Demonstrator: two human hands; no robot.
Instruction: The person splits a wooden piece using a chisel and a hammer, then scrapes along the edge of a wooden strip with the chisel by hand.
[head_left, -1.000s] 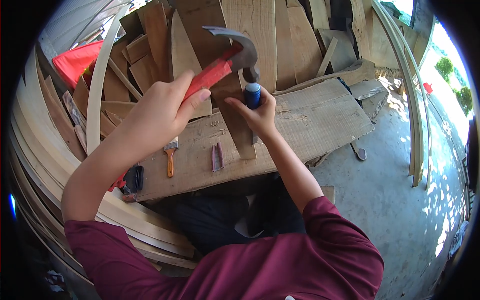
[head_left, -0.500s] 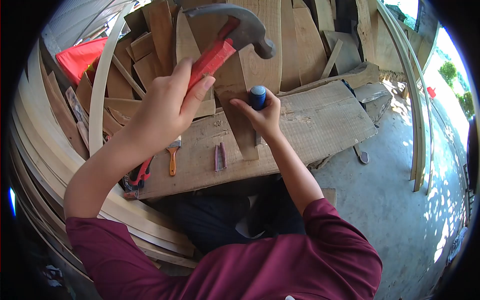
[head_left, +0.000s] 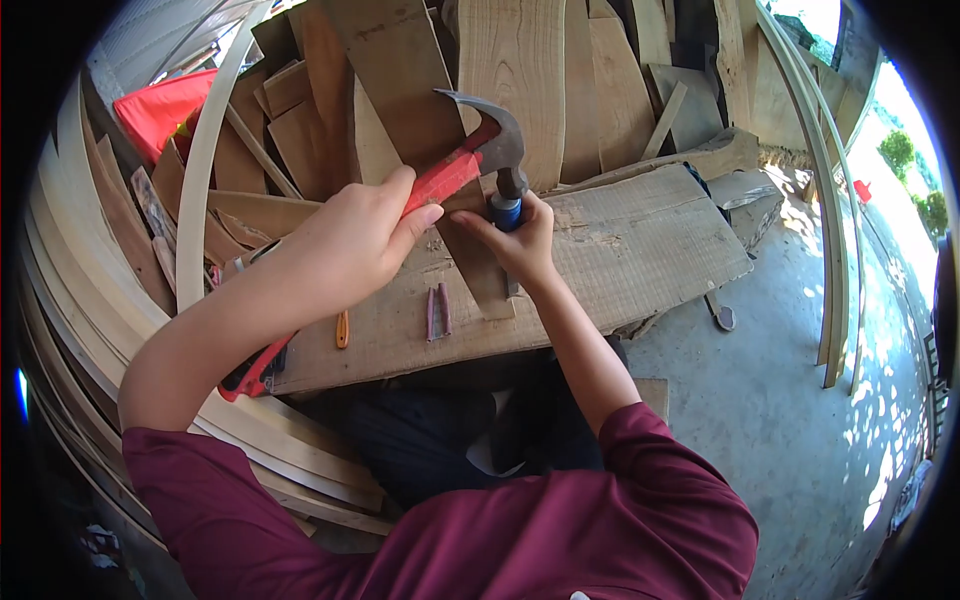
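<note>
My left hand (head_left: 365,228) is wrapped round the red handle of a claw hammer (head_left: 501,145). The hammer's face rests on or just over the top of a blue-handled chisel (head_left: 505,214). My right hand (head_left: 527,242) grips that chisel upright, its thumb stretched to the left. Part of the metal blade shows below the fingers, but its tip is hard to make out. Beside the blade, a narrow dark board (head_left: 483,275) lies across the thick plank bench (head_left: 640,230) and runs on up behind the hammer.
On the bench lie a pair of pinkish-handled tools (head_left: 438,312) and an orange-handled brush (head_left: 342,330), partly behind my left forearm. A red-and-black tool (head_left: 262,372) sits at the left end. Wood boards (head_left: 512,80) lean at the back; curved strips (head_left: 90,290) stack at left.
My left hand has brought the hammer down from above onto the top of the chisel. My right hand stays round the chisel, and my left forearm now hides most of the brush.
</note>
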